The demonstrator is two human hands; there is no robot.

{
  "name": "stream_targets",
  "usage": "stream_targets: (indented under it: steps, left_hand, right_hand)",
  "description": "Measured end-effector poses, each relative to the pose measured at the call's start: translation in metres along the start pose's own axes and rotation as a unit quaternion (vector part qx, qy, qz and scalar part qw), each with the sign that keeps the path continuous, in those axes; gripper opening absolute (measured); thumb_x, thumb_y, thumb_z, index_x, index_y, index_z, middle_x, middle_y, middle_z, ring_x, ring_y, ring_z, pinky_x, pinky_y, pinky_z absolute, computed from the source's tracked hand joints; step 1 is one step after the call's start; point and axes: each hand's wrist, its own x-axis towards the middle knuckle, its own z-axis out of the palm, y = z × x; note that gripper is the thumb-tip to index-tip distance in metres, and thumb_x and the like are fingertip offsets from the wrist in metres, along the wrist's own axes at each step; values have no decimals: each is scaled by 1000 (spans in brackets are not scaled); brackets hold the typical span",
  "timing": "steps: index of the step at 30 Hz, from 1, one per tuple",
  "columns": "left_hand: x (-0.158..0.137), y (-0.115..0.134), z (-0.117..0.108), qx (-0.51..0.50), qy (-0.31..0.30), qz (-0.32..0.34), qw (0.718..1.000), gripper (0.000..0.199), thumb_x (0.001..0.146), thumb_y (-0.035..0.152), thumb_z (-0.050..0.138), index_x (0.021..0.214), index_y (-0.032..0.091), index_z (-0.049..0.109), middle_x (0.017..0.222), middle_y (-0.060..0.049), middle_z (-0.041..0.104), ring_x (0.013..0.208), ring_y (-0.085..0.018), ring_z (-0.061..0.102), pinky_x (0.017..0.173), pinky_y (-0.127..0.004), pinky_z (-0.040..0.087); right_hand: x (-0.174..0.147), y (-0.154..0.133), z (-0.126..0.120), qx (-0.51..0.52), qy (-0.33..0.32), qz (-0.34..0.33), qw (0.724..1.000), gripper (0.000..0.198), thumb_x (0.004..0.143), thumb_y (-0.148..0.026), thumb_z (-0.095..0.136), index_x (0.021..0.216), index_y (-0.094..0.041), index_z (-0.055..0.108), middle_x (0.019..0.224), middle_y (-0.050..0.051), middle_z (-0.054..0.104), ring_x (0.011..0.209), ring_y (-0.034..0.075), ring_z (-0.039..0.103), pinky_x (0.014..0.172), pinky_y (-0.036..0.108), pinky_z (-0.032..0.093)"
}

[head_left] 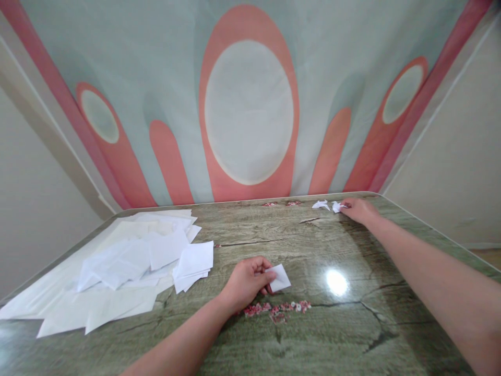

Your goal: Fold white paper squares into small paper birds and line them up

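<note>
Paper in left fingers, seemingly plain

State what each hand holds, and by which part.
The left hand pinches a white paper by its left edge. The right hand touches a small paper shape on its right side; grip unclear.

Held paper right of pile
</note>
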Motion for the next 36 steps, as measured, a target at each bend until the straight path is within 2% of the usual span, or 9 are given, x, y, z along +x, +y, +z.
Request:
stream_targets:
  steps: [7, 12, 20, 25, 31, 36]
  left_hand:
    - [0, -2, 0, -1, 2, -6, 1000, 26, 76, 40, 65, 81, 14, 59, 64, -1, 67, 53, -10, 59, 50, -18, 45]
    - [1, -2, 1, -10, 5, -6, 1000, 26, 76, 39, 66, 79, 14, 59, 58, 0, 66, 49, -10, 58, 47, -18, 43]
    - [-1, 1, 2, -11, 16, -41, 999, 29, 73, 40, 68, 72, 13, 57, 51, -1, 64, 44, -10, 59, 44, -18, 42]
    - [0, 0, -1, -11, 10, -36, 999, 35, 72, 46, 69, 72, 14, 55, 52, -2, 64, 45, -11, 60, 44, -19, 45]
    - [1, -2, -3, -20, -1, -35, 999, 37, 71, 47, 70, 74, 14, 55, 52, -1, 64, 45, -11, 60, 46, -19, 46]
    - [1, -1, -1, -28, 2, -36, 999, 37, 70, 47, 71, 73, 14, 54, 52, -1, 64, 45, -11, 60, 46, -19, 46]
  right_hand:
    - [2, -1, 1, -41, -28, 18, 999, 22, 75, -36, 57, 87, -26, 73, 96, 7, 71, 79, 24, 62, 62, 31, 39]
    - [2, 1, 3, -35, -16, 16, 999, 22, 76, -32, 56, 89, -25, 73, 102, 6, 70, 85, 23, 61, 63, 30, 38]
    - [0, 4, 15, 27, 13, 32, 999, 22, 74, -36, 59, 82, -23, 74, 77, 6, 72, 72, 24, 62, 59, 30, 41]
    - [-4, 7, 20, 77, 35, 18, 996, 27, 75, -37, 56, 88, -21, 73, 83, 7, 72, 78, 25, 63, 67, 34, 45]
    - [-8, 9, 22, 135, 37, 7, 990, 35, 77, -36, 55, 102, -17, 69, 93, 9, 71, 80, 21, 63, 71, 31, 47]
    - [-10, 7, 21, 150, 45, 2, 988, 35, 79, -36, 53, 103, -16, 68, 93, 9, 71, 80, 21, 64, 71, 31, 48]
